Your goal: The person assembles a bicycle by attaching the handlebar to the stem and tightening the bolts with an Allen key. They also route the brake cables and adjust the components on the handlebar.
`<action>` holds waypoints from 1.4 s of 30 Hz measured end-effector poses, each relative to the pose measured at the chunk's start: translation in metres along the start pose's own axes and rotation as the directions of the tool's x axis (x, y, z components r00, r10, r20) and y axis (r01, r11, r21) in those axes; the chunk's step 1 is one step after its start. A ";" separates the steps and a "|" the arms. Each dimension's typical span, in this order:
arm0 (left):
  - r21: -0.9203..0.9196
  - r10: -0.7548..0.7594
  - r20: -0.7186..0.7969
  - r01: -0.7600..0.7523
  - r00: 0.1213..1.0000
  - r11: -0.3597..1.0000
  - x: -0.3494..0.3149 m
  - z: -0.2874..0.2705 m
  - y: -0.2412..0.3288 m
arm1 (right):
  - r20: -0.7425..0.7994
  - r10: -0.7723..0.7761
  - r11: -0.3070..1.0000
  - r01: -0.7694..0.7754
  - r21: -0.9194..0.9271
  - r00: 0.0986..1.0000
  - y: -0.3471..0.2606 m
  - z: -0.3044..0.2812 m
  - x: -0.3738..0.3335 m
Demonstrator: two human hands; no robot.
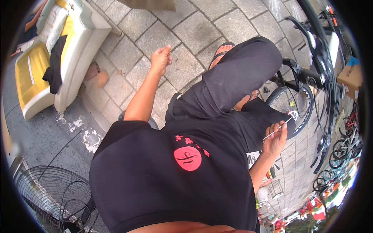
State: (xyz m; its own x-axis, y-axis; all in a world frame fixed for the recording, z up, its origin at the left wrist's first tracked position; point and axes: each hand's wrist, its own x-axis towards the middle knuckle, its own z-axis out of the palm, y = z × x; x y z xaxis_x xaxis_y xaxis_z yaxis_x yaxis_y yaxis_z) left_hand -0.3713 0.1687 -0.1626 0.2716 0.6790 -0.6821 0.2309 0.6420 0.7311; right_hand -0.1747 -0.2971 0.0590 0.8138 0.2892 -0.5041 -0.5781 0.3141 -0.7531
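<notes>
Right hand (pixel 275 143) grasping a thin rod (pixel 287 122) near a bicycle (pixel 316 79)

On my remote feed, I am seeing the right hand between three and four o'clock, pinching the pale rod in its fingers. The rod is slanting toward two o'clock, its tip overlapping the wheel (pixel 291 103) at three; I cannot tell whether they are touching. My left hand (pixel 159 61) is hovering above the paving (pixel 186 29) at eleven, fingers curling; I cannot tell whether it is gripping anything. The bicycle's handlebar end is showing at two. A yellow-and-cream chair (pixel 79 42) is standing near ten, a black cloth (pixel 58 64) draping over it.
</notes>
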 end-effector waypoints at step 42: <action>0.163 -0.336 -0.352 0.411 0.874 0.897 0.089 -0.014 -0.229 | -0.455 -0.033 0.954 -0.108 -0.281 0.890 -0.010 0.010 -0.001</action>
State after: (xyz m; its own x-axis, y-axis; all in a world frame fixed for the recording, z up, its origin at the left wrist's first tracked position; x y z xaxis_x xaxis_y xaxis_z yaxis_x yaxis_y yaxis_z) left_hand -0.4131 0.0869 -0.3910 -0.1692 0.5027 -0.8477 0.4707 0.7969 0.3786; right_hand -0.1699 -0.2910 0.0714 0.7703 -0.1643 -0.6162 -0.6228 0.0140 -0.7823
